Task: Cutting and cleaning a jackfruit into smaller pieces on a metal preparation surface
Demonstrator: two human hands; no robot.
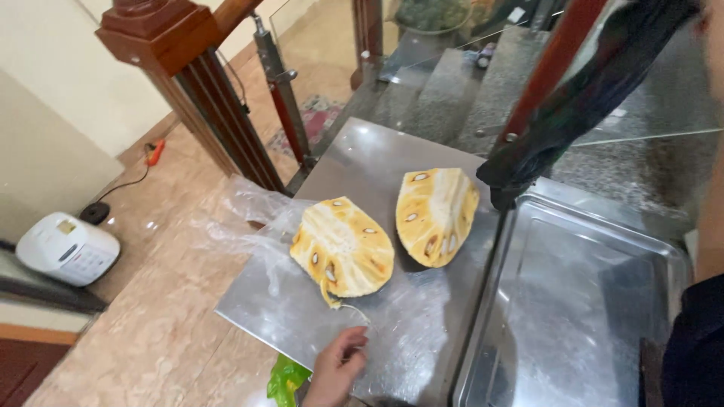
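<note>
yellow jackfruit halves, cut faces up, on the steel sheet (422,301): near half (343,249) over clear plastic film (249,218), far half (437,215) just beside it. left hand (337,367) at the sheet's near edge, fingers curled, pinching a thin strand trailing from the near half. right hand out of view. steel tray (573,301) sits alongside.

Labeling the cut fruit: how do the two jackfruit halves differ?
The left jackfruit half lies on clear plastic film, nearest the left hand; the right jackfruit half sits on the bare steel tray, farther from it. Both lie cut face up, yellow with seeds showing.
</note>
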